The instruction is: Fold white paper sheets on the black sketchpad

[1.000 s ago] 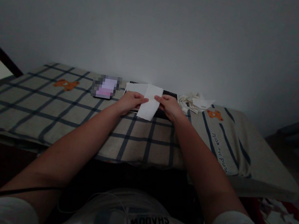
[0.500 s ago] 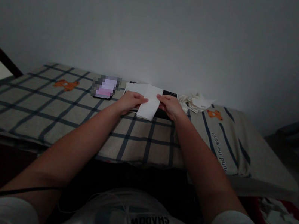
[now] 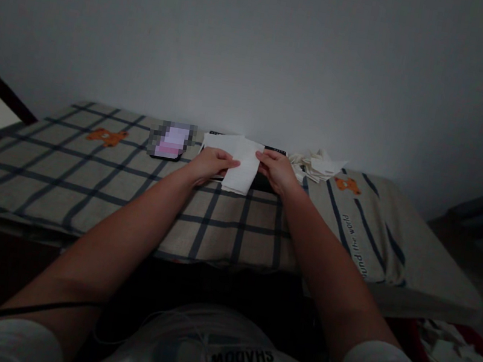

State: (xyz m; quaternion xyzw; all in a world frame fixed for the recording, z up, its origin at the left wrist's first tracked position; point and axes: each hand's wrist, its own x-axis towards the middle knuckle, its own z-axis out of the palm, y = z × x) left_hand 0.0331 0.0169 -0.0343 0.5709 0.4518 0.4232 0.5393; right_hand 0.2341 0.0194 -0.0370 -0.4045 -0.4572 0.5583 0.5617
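Observation:
Between my hands is a folded white sheet (image 3: 243, 172), thin and soft-looking like paper or tissue. My left hand (image 3: 211, 165) pinches its left side, thumb on top. At its right edge, my right hand (image 3: 276, 171) grips it between thumb and fingers. The sheet's lower end hangs toward me over the near edge of a black flat object (image 3: 268, 185), which is mostly covered. More white sheet material (image 3: 222, 141) lies behind and to the left of the folded piece.
A pile of crumpled white pieces (image 3: 319, 166) lies to the right on the checked cloth (image 3: 99, 183). A phone (image 3: 172, 140), its screen blurred, rests at left. A red container (image 3: 400, 335) with white scraps stands lower right. The wall (image 3: 261, 55) rises directly behind.
My right hand has shifted slightly up and right with the sheet's edge. The folded sheet now covers a little more of the black object. My left hand stays in place.

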